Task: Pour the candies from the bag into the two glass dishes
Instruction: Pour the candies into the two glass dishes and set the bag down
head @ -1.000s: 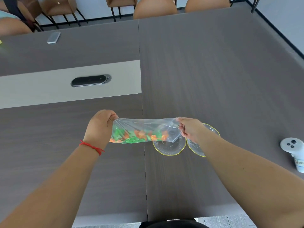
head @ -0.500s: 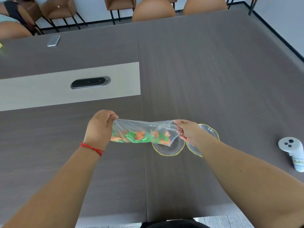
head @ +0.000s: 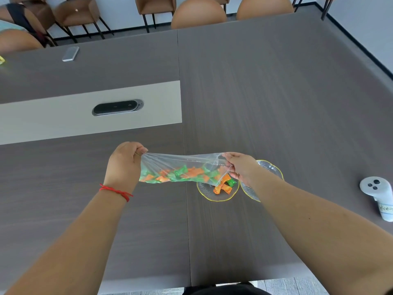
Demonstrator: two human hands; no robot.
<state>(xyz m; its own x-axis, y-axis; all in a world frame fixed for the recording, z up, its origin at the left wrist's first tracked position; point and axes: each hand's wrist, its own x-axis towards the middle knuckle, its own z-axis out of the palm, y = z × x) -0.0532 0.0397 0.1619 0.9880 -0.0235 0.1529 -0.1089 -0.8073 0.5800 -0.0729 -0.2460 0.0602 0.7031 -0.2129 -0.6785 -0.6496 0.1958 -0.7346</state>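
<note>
1. So far, only a few orange and green candies [head: 224,186] lie in the near dish [head: 204,193]; most remain inside the bag [head: 180,169].
2. Left hand [head: 124,165] pinches the bag's closed end, held level just left of that dish.
3. Right hand [head: 240,167] pinches the bag's mouth directly above that dish, letting candies spill down.
4. Beside that dish, on its right and touching it, the second dish [head: 274,169] looks empty, though the forearm hides part of it.
5. Judging by this, pouring has only begun.
</note>
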